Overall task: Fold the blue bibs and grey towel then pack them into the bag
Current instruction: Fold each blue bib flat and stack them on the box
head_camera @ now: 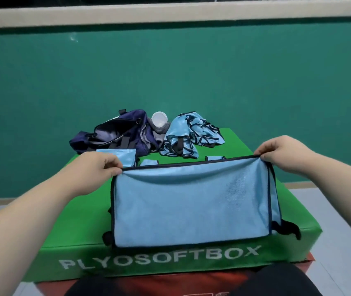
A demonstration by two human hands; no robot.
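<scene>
Both hands, left (104,165) and right (277,151), pinch the blue bib's (191,204) far corners; keep its edge taut, fold squarely toward the near hem.

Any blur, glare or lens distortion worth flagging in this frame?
Head view: the wide-angle lens bows the wall ledge and green box; light is flat, without glare; the held bib is sharp, the far bib pile and bag slightly soft.

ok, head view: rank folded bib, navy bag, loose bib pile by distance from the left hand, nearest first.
1. Folded bib, just behind the left hand.
2. Navy bag, farther back, left.
3. Bib pile, back, right of the bag.
</scene>
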